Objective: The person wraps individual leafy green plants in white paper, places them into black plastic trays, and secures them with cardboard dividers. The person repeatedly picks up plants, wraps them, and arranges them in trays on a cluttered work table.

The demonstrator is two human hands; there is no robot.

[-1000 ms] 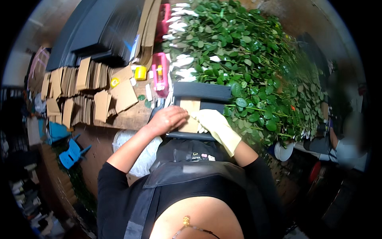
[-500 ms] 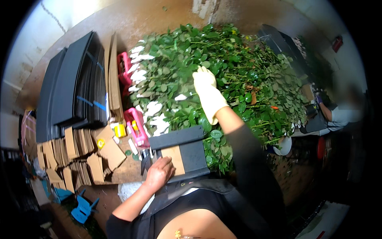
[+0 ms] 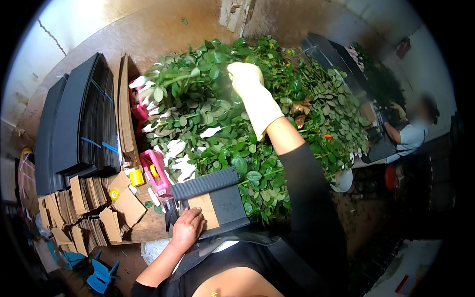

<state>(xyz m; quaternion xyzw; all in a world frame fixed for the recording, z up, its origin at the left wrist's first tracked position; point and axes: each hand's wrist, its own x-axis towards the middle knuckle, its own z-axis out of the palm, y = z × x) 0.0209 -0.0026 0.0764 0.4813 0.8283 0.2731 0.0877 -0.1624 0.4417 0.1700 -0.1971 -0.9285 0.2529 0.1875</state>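
Observation:
My left hand (image 3: 189, 226), bare, lies with bent fingers spread on a brown cardboard piece (image 3: 205, 210) set on a dark corrugated sheet (image 3: 232, 203), whose far edge is folded up. My right hand (image 3: 246, 76), in a cream rubber glove, is closed above the far part of a big heap of leafy flower stems (image 3: 213, 148). From its fist a leafy stem (image 3: 173, 80) seems to reach leftward, its tip near the white-wrapped heads; the exact grip is hidden. White wrapped heads (image 3: 183, 168) line the heap's left side.
Tall stacks of dark sheets (image 3: 81, 119) stand at the left, with cardboard pieces (image 3: 101, 222) before them. A pink holder (image 3: 156, 173), yellow tape roll (image 3: 136, 177) and dark scissors (image 3: 170, 213) lie nearby. Another person (image 3: 413, 133) works at the right, near a white bucket (image 3: 342, 180).
My right hand has gone from reaching into the leaves to a closed fist farther off, and a stem has risen beside it. My left hand stays on the cardboard. The view has shifted slightly.

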